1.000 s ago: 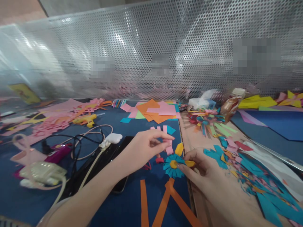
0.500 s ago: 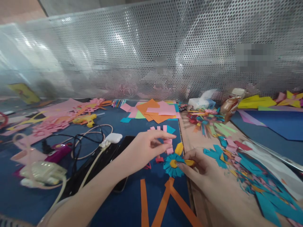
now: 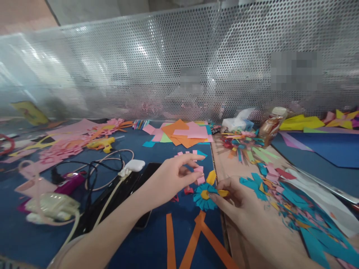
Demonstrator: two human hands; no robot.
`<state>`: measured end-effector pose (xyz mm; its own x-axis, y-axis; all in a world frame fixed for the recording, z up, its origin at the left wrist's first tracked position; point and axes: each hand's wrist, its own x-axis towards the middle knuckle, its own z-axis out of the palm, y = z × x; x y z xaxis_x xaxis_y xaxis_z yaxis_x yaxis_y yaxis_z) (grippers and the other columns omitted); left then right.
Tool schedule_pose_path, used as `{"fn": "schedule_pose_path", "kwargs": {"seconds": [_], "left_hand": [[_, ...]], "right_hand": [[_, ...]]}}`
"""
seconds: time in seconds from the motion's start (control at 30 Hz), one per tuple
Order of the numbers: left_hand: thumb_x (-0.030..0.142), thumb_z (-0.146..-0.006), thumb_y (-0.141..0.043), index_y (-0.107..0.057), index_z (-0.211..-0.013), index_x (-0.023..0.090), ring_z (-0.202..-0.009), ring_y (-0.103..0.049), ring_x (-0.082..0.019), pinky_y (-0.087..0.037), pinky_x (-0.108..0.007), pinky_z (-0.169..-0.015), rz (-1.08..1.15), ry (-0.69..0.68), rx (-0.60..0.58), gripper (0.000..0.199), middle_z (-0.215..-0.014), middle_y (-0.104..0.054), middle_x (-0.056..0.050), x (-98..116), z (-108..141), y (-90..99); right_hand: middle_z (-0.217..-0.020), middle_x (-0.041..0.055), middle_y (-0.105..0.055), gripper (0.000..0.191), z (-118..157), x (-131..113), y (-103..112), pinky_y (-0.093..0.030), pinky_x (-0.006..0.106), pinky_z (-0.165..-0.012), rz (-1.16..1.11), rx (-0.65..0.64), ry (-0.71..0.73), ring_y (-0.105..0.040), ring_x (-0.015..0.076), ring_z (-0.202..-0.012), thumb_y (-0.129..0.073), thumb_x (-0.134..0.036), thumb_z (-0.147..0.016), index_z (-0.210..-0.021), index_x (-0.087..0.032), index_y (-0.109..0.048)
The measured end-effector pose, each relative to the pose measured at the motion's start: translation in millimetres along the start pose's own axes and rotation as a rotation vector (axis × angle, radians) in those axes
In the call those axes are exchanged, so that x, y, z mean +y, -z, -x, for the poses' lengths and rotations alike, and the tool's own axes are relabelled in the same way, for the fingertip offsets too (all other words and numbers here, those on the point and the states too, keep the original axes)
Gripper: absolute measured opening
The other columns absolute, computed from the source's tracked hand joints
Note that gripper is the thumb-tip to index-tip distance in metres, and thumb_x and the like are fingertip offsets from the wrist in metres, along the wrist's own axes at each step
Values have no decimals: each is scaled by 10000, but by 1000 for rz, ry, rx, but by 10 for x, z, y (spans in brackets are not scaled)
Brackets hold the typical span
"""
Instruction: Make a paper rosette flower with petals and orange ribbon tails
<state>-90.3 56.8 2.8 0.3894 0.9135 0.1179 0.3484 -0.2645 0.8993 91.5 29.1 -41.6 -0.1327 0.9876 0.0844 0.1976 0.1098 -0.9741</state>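
Note:
A blue paper flower [image 3: 201, 202] with a yellow centre lies near the seam between the dark blue surface and the cardboard. My right hand [image 3: 234, 198] pinches its right side between thumb and fingers, where a yellow paper petal shows. Another yellow petal [image 3: 211, 177] stands out above the flower. Up and to the left, my left hand [image 3: 182, 172] hovers with its fingers apart, nothing visible between them. Pink paper pieces [image 3: 200, 175] lie just beyond its fingertips. Orange strips [image 3: 192, 239] spread out below the flower.
A black phone [image 3: 146, 220] and cables lie left, with a yellow glue gun [image 3: 101, 144] behind. Coloured sheets [image 3: 182, 133] are stacked ahead before a perforated metal screen [image 3: 168, 63]. Right are paper scraps [image 3: 294, 198], a bottle [image 3: 272, 125] and scissors [image 3: 331, 186].
The view has shifted very slightly. My left fingertips have moved a little left. My right hand keeps its hold on the flower.

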Motion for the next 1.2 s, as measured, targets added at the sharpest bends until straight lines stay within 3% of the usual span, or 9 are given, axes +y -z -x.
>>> {"fn": "schedule_pose_path", "kwargs": {"seconds": [0.23,0.43,0.8,1.0,1.1,1.2], "left_hand": [[320,-792,-544,-520,-1122,246,-627,-583,-88,-476,-210,-581,-15,2,9,339,-973,-609,-18,4,-4,-4],[375,-809,-515,-501,-1142,231,-755,-609,-136,-497,-247,-646,-27,13,25,364,-1010,-606,-40,8,-7,12],[359,-824,-495,-428,-1202,200,-769,-601,-141,-509,-259,-626,115,14,10,415,-1008,-583,-61,39,-15,30],[267,-680,-689,-432,-1197,238,-878,-565,-161,-488,-316,-764,171,-63,-11,578,-1055,-536,-50,52,9,11],[229,-662,-710,-432,-1204,247,-899,-554,-161,-475,-316,-782,180,-105,-60,609,-1044,-544,-45,74,33,24],[190,-602,-757,-450,-1187,255,-942,-547,-171,-450,-318,-826,155,-198,-111,663,-1001,-584,-27,98,68,47]], "right_hand": [[-690,-16,-524,168,1,-1,7,-438,222,-549,14,-5,6,-511,123,-627,-591,-335,-717,-748,-206,-487],[-680,-15,-518,179,14,-45,9,-431,226,-544,22,-8,0,-501,121,-601,-585,-342,-706,-715,-202,-473],[-703,-13,-519,132,40,-23,43,-433,221,-554,157,41,116,-509,129,-640,-524,-341,-783,-754,-220,-481],[-745,5,-587,105,51,-3,89,-452,240,-551,356,158,272,-565,157,-670,-511,-334,-788,-763,-233,-491],[-785,12,-599,15,44,4,144,-449,263,-585,455,195,502,-576,163,-700,-497,-247,-793,-792,-242,-483],[-845,10,-615,162,42,-11,245,-445,303,-689,537,163,785,-573,167,-806,-467,-109,-783,-852,-255,-470]]}}
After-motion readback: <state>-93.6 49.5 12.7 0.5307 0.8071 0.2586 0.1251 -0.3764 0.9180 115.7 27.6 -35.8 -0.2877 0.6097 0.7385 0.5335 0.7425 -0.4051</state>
